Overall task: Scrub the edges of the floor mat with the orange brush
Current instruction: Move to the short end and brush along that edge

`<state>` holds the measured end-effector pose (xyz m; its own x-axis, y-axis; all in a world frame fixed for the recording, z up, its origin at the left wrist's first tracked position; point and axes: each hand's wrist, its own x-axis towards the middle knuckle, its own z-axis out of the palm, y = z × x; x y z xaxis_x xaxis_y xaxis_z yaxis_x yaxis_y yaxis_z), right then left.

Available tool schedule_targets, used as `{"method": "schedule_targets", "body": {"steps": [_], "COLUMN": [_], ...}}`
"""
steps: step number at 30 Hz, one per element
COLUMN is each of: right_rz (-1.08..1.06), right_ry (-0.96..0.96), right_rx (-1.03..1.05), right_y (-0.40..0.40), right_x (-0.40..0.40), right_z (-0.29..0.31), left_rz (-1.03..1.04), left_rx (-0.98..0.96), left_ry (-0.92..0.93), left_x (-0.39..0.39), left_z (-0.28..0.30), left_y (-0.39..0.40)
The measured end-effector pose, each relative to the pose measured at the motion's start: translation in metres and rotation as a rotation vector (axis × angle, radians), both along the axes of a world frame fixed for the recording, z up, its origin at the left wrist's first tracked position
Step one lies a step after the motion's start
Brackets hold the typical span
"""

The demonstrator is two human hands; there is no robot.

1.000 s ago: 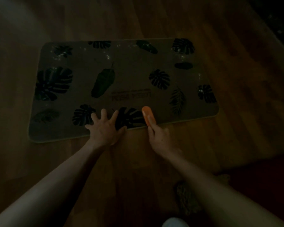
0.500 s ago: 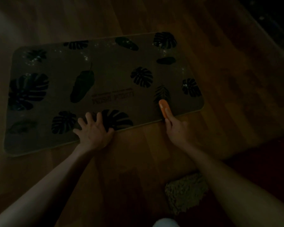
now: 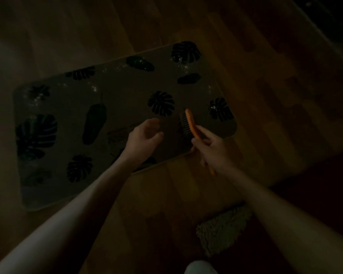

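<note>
Both forearms are bare to the frame's edge, with no sleeves showing. The left hand point(image 3: 142, 139) and right hand point(image 3: 212, 150) are bare. A pale garment point(image 3: 200, 267) shows at the bottom edge.

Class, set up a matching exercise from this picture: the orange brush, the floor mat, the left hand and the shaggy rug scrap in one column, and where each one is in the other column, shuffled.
Things:
1. orange brush
2. floor mat
3. left hand
4. shaggy rug scrap

Places:
A. flat on the wooden floor, leaf-printed
B. gripped in the right hand
C. on the floor nearest the camera
D. above the mat, holding nothing

Pairs: 1-B, 2-A, 3-D, 4-C
</note>
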<state>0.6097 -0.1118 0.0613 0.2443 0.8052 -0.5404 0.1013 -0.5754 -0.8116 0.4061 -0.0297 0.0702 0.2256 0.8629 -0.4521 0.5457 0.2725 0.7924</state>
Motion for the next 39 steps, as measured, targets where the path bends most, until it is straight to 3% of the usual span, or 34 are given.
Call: {"method": "schedule_targets", "body": {"steps": [4,10,21,27,31,39], "right_rz": [-0.022,-0.083,-0.160,-0.088,-0.006,0.149], "right_ry": [0.039,0.113,0.162,0.166,0.139,0.124], "right_rx": [-0.015,0.006,0.097,0.174,0.228,0.272], "right_y": [-0.003,-0.011,-0.041,-0.062,-0.062,-0.016], "right_x": [0.005,-0.003,0.005,0.026,0.037,0.034], "right_z": [0.076,0.224,0.590,0.746,0.807,0.862], "left_rz": [-0.043,-0.027,-0.024,-0.064,-0.058,-0.008], "left_rx": [-0.017,-0.016,0.041,0.073,0.147,0.186], "left_ry": [-0.030,-0.134,-0.241,-0.277,-0.298,-0.371], "left_x": [0.001,0.004,0.025,0.032,0.024,0.003], "left_z": [0.078,0.243,0.598,0.749,0.804,0.841], "left_y": [-0.001,0.002,-0.025,-0.048,-0.060,-0.039]}}
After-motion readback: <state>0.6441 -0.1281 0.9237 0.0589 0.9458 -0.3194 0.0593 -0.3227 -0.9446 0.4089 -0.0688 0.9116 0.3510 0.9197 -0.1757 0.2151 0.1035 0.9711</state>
